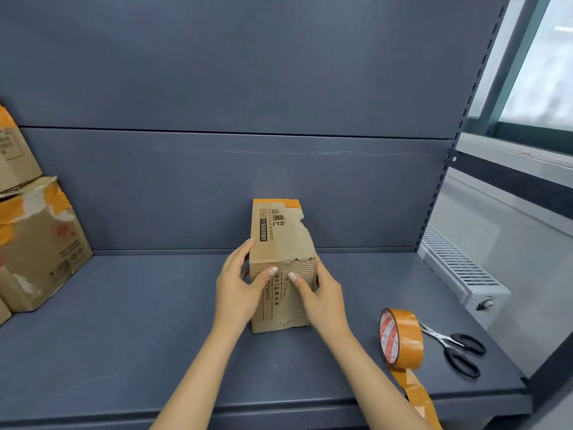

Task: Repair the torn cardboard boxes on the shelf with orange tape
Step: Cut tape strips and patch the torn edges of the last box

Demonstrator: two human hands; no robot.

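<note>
both hands gripping a torn cardboard box (280, 243) on the shelf (124, 352), left hand (238, 290), right hand (322, 299), orange tape roll (401, 338) near its right

At frame centre, the small cardboard box (280, 265) carries "24PCS" in a printed table on its near face; its top shows large Chinese characters, sideways, and a black strip reading roughly "TS-36012".

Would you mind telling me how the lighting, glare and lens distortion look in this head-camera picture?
Head view: soft, even light with only faint shadows under the small box and both hands; the window at upper right is blown out white; shiny highlights on the tape roll; wide-angle bending tilts the shelf upright and stretches the stacked boxes at the left edge; the print on the small box stays sharp.
</note>
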